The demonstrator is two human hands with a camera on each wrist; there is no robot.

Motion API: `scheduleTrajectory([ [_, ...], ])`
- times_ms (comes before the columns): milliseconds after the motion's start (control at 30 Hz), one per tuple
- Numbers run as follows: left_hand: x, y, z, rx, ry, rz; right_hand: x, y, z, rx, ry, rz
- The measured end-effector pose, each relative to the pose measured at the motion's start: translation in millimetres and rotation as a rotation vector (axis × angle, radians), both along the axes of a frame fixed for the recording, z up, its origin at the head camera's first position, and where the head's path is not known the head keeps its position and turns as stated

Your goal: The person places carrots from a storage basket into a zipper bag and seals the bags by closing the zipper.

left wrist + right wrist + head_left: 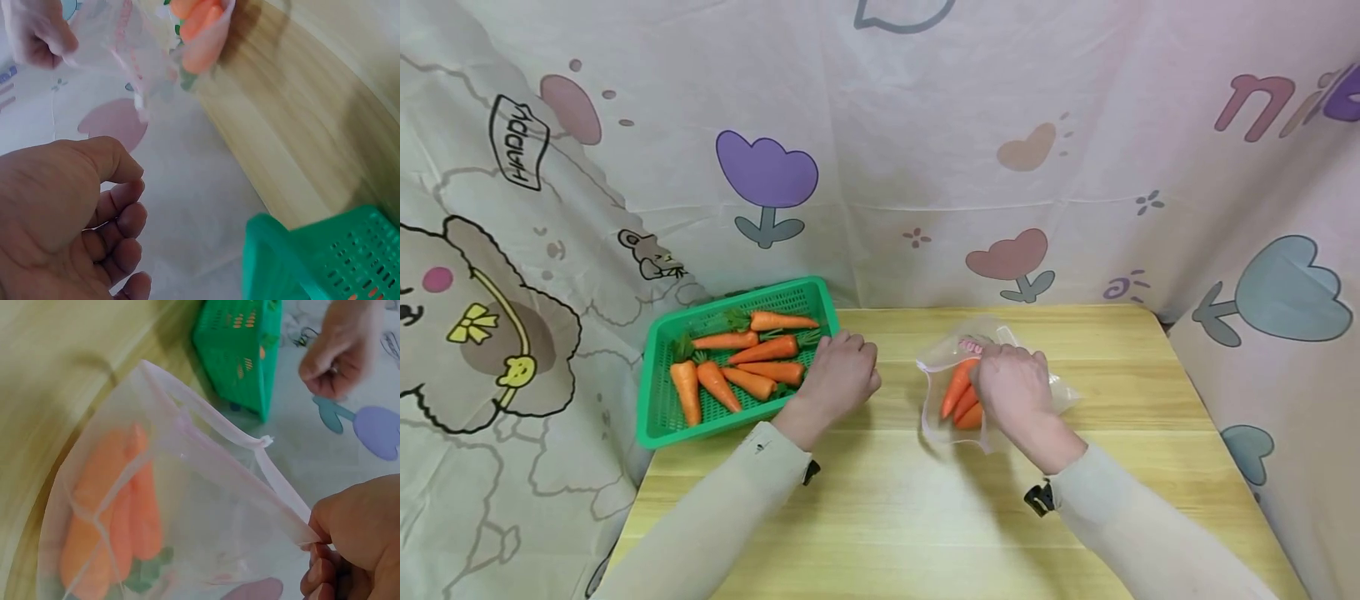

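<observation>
My right hand [1018,387] pinches the top edge of a clear zip-top plastic bag [206,500] between thumb and fingers. Through the film show 3 orange carrots [958,387], lying side by side in the lower part of the bag, whose mouth gapes. Green stubs are on their ends in the right wrist view. My left hand [841,371] hovers by the right end of a green plastic basket [645,375]. Its fingers [128,219] are loosely curled, with nothing held. Inside the basket lie several carrots [767,372] with leafy tops.
The light wooden table [865,517] bears both the basket, at its left, and the bag, right of the middle. Behind and on both sides hangs a pale cloth [895,167] printed with flowers and cartoon figures; the basket's back edge stands close to it.
</observation>
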State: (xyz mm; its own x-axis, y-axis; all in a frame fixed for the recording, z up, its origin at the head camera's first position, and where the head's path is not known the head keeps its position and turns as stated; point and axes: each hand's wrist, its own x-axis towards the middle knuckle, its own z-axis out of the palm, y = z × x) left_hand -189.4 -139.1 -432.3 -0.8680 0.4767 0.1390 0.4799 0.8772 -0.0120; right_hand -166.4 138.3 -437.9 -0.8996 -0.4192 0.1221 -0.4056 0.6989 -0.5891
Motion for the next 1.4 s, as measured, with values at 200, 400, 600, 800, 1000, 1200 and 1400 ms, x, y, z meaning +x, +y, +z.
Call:
scheduleTrajectory([
  [200,-2.1,-15,0.8,0.042,-0.027,0.055,9.2,-2,17.9,0.376,0.249,-0.346],
  [400,-2.8,-25,0.6,0.085,-0.051,0.084,5.6,-20,19.8,0.365,0.164,-0.323],
  [600,-3.9,-40,-2.3,0.074,-0.054,0.114,-0.8,-30,4.5,0.405,0.2,-0.343],
  [800,-7.8,-80,-3.2,0.043,-0.047,0.119,-3.4,-32,0.8,0.401,0.266,-0.367],
  [1000,-18.6,-142,-0.9,-0.078,-0.033,0.046,-2.9,-32,-1.9,0.399,0.305,-0.36],
  [1200,-29.6,-195,-1.4,-0.188,-0.081,0.053,-0.8,-31,-4.2,0.369,0.312,-0.345],
  [1400,-40.1,-216,-15.1,-0.244,-0.139,0.069,0.3,-31,-3.6,0.356,0.327,-0.334],
])
